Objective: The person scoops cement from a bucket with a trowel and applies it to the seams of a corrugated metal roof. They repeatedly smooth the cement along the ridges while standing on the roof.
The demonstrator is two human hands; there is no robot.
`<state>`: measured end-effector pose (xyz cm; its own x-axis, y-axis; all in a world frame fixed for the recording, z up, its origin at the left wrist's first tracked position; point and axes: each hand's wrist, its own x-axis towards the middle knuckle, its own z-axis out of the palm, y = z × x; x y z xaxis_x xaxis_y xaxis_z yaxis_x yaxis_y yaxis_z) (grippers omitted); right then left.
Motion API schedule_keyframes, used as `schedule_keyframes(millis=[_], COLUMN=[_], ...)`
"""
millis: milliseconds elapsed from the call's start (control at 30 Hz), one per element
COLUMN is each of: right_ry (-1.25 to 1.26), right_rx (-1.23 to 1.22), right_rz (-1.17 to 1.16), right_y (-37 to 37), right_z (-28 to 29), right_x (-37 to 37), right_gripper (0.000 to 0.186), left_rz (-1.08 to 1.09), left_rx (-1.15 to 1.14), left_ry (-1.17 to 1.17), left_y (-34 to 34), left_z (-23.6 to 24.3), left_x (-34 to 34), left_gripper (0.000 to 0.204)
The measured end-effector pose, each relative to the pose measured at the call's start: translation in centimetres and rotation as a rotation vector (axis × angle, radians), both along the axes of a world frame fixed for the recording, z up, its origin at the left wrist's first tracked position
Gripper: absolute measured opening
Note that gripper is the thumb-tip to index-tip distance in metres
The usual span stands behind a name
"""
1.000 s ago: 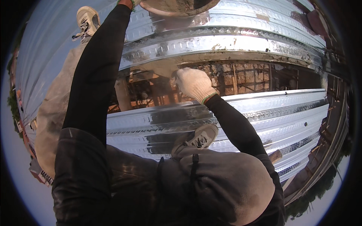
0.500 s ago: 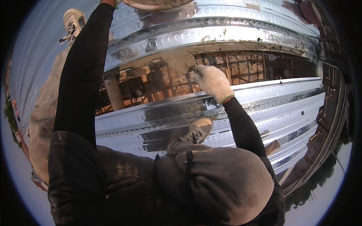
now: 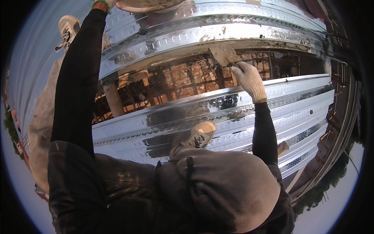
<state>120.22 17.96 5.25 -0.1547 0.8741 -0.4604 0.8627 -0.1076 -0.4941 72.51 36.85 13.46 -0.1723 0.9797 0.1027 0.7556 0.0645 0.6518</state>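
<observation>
My right hand [image 3: 249,80], in a cream knit glove, is closed around the handle end of a trowel [image 3: 223,54]. The trowel's flat, mortar-smeared blade rests against the mortar-covered edge [image 3: 175,59] of the far metal decking. Its handle is mostly hidden by my fingers. At the top edge of the view is my left hand [image 3: 105,4], also gloved with a green cuff, beside a shallow round pan [image 3: 134,8] of mortar. That hand is largely cut off, so its grip on the pan cannot be made out.
Between the far decking and the near ribbed metal sheets [image 3: 280,91] runs an open gap [image 3: 191,76], with rubble and bars far below. My shoes [image 3: 203,132] stand on either side of it. A wood block [image 3: 283,149] lies at the right on the near sheets.
My right hand and the trowel have moved right along the far edge, and the blade has risen onto it. My left arm and the pan have shifted slightly left and up in view.
</observation>
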Motion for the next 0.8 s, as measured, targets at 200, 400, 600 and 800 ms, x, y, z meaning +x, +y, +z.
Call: schedule_keyframes(millis=[200, 400, 600, 800], right_ry=[0.123, 0.049, 0.332, 0.715], right_rx=[-0.01, 0.016, 0.296, 0.507], right_rz=[-0.279, -0.57, -1.184, -1.524], right_y=[2.4, 1.0, -8.0, -14.6], right_z=[-0.1, 2.5, 1.8, 0.6], right_x=[11.6, 17.8, 17.8, 16.6], right_gripper=[0.037, 0.04, 0.038, 0.025], left_rz=[-0.01, -0.015, -0.017, -0.042], left_rx=[0.009, 0.02, 0.01, -0.007], left_ry=[-0.005, -0.017, -0.104, -0.182], left_y=[0.8, 2.7, 5.1, 7.8], left_z=[0.3, -0.4, -0.2, 1.5], left_x=[0.4, 0.0, -0.9, -1.6], left_gripper=[0.047, 0.048, 0.048, 0.048])
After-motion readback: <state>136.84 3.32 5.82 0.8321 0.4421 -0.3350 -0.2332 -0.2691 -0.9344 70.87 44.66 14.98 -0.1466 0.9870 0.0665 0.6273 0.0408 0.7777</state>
